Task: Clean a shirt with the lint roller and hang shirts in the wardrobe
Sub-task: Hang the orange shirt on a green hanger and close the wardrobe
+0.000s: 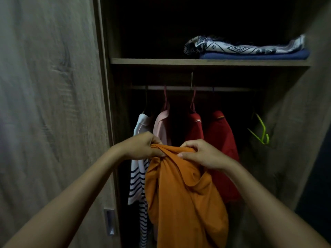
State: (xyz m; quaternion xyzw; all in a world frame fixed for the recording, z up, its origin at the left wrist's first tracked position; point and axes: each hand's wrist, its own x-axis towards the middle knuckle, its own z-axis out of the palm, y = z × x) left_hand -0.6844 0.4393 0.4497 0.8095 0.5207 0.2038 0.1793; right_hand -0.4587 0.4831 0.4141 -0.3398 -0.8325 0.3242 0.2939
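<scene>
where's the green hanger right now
In the head view, the green hanger hangs empty at the rail's far right, beside the red shirt.

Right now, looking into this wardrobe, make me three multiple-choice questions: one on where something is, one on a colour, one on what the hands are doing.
1. Where is the folded patterned cloth?
A. on the shelf above the rail
B. hanging from the rail
C. on the wardrobe floor

2. What colour is the empty hanger at the right end?
A. red
B. bright green
C. white

3. How is the orange shirt held?
A. the left hand alone
B. it hangs on the rail, untouched
C. both hands pinch its top edge

Answers:
1. A: it lies on a folded blue cloth on the shelf.
2. B: it hangs bare beside the red shirt.
3. C: the left hand and right hand each bunch the fabric, in front of the hanging clothes.
</scene>
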